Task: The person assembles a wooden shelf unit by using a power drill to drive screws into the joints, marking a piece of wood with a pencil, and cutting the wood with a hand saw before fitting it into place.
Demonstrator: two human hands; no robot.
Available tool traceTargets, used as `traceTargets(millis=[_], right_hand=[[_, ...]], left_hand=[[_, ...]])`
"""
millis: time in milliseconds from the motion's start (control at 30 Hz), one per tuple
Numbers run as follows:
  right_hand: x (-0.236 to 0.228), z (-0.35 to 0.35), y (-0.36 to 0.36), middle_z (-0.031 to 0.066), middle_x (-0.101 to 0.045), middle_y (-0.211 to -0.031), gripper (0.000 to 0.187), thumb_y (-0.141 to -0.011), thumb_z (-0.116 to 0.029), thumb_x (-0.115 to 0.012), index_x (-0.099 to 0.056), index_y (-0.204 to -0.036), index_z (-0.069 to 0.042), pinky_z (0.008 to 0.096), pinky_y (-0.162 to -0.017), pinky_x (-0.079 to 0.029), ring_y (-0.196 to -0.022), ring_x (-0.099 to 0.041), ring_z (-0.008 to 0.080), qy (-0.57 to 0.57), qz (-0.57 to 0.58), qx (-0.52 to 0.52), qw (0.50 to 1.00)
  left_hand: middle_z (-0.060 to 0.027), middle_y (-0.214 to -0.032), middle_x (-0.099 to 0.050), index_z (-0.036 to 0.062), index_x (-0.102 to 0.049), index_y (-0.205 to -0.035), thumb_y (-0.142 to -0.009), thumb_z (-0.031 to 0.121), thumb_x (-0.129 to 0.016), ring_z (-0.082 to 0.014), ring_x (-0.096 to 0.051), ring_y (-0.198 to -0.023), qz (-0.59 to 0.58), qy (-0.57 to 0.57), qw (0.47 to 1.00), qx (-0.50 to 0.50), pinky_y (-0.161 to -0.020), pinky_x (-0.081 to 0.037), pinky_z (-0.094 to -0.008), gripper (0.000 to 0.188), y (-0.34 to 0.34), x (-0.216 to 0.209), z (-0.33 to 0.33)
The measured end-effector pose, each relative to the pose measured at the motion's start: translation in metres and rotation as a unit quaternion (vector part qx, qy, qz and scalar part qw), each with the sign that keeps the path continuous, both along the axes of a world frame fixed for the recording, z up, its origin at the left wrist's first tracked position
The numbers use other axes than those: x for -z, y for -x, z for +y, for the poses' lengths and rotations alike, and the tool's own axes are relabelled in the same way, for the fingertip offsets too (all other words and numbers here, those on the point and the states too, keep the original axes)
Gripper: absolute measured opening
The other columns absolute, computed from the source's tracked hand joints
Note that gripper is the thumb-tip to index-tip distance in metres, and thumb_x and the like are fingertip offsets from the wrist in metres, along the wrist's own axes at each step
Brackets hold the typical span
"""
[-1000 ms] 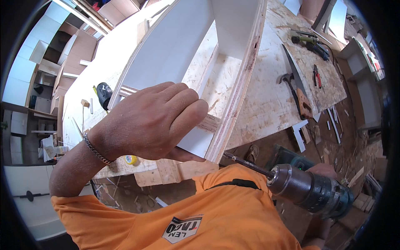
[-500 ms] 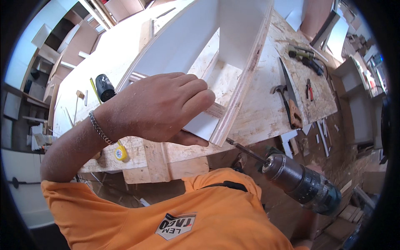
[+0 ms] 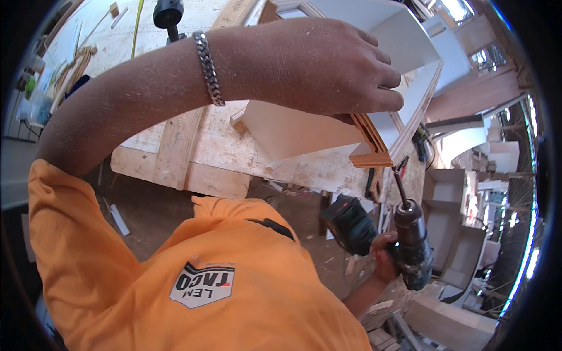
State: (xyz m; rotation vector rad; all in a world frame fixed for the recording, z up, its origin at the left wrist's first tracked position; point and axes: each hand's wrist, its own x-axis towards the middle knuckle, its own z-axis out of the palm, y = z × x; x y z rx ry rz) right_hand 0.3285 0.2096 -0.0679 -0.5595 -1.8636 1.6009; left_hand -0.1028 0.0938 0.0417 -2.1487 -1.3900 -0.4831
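My left hand [image 3: 345, 73] reaches across the view and is closed on a white-faced plywood box [image 3: 310, 131], near its brown front edge; the thumb is mostly hidden. Down at the right, my right hand [image 3: 384, 257] is wrapped round the handle of a dark cordless drill [image 3: 413, 234]. The drill points up and away from me, its battery to the left. Its long bit [image 3: 400, 186] has its tip at the corner of the box's brown edge; whether it has entered the wood I cannot tell.
The box rests on a worn wooden workbench [image 3: 216, 158]. A black cylindrical tool [image 3: 168, 13] stands at the far left of it, near a yellow tape measure blade [image 3: 138, 26]. Beyond the bench's right side are white cabinet carcasses [image 3: 442, 196]. Offcuts [image 3: 119, 219] lie on the floor.
The box has turned, and its near corner now lies further right. My left hand has moved right with it. The drill has swung more upright, bringing my right hand and the battery into sight.
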Motion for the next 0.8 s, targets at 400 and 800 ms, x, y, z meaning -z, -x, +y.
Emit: traceTargets(millis=[400,800], right_hand=[[0.049,0.019,0.025,0.0055,-0.056,-0.082,0.044,-0.091,-0.007,-0.063,-0.056,-0.131,0.008,0.0302,-0.069,-0.048,-0.068,-0.053,0.0140,0.049,0.003,0.250,0.967],[0.120,0.112,0.122,0.0024,-0.064,-0.096,0.033,-0.098,-0.014,-0.066,-0.062,-0.127,0.000,0.0280,-0.076,-0.049,-0.078,-0.057,0.0115,-0.138,-0.046,0.211,0.967]], left_hand=[[-0.0062,-0.094,-0.063,-0.0012,-0.058,-0.115,-0.091,0.028,-0.079,-0.0125,-0.062,-0.086,-0.754,-0.048,0.655,-0.015,-0.075,-0.052,-0.0275,0.043,-0.077,0.042,-0.074],[-0.0247,-0.119,-0.059,-0.0151,-0.033,-0.130,-0.089,0.027,-0.070,-0.0250,-0.063,-0.107,-0.824,-0.035,0.554,-0.116,-0.093,-0.052,-0.0359,0.069,-0.125,0.014,-0.008]])
